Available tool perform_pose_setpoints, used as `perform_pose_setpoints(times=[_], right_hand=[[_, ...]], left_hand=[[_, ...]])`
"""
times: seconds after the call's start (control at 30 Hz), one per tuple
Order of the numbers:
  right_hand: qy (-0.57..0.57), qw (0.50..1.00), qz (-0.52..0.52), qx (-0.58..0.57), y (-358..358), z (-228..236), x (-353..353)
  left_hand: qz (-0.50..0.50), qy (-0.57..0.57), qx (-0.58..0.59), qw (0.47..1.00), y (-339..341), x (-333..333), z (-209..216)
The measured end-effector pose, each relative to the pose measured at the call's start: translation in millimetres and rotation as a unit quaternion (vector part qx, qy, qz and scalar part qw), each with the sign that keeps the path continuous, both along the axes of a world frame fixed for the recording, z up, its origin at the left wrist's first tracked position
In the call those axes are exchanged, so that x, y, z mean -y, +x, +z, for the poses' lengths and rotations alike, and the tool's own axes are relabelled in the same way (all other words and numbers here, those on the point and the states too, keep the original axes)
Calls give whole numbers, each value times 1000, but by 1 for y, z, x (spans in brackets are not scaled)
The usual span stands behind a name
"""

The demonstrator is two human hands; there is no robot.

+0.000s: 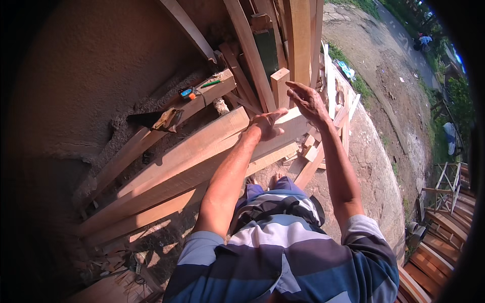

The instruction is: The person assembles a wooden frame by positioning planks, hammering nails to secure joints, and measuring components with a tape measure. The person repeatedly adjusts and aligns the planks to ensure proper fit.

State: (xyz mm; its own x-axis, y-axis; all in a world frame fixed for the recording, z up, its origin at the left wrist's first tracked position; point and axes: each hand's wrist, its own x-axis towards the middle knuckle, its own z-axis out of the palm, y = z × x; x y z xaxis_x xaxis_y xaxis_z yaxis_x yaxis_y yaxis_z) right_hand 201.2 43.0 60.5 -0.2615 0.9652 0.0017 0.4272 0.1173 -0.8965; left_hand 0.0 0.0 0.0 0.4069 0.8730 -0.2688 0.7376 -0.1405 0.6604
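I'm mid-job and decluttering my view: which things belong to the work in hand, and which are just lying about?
Work in hand, as I judge it:
- long squared beam, below the left hand and right hand
- probably the handsaw, tape measure and green pencil, on the farther beam

Apparently just lying about:
- wood offcuts near the feet
- upright planks

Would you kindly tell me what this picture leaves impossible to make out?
In the head view:
Left hand: its back hides the palm.
Right hand: seen from above, so any gap beneath is unclear.
Tall planks: tops cut off by the upper edge.
Small blue-faced object: markings too small to read.
Wood-handled tool: dark end lost in shadow.
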Motion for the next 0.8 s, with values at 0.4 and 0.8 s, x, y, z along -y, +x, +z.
perform_pose_setpoints(times=[0.4,0.8], right_hand=[[-166,937,-297,-83,159,-164,194],[-135,971,-191,-49,152,-158,169]], left_hand=[[-10,-148,206,967,-19,-48,-35],[-12,-101,161,982,-12,-38,-25]])
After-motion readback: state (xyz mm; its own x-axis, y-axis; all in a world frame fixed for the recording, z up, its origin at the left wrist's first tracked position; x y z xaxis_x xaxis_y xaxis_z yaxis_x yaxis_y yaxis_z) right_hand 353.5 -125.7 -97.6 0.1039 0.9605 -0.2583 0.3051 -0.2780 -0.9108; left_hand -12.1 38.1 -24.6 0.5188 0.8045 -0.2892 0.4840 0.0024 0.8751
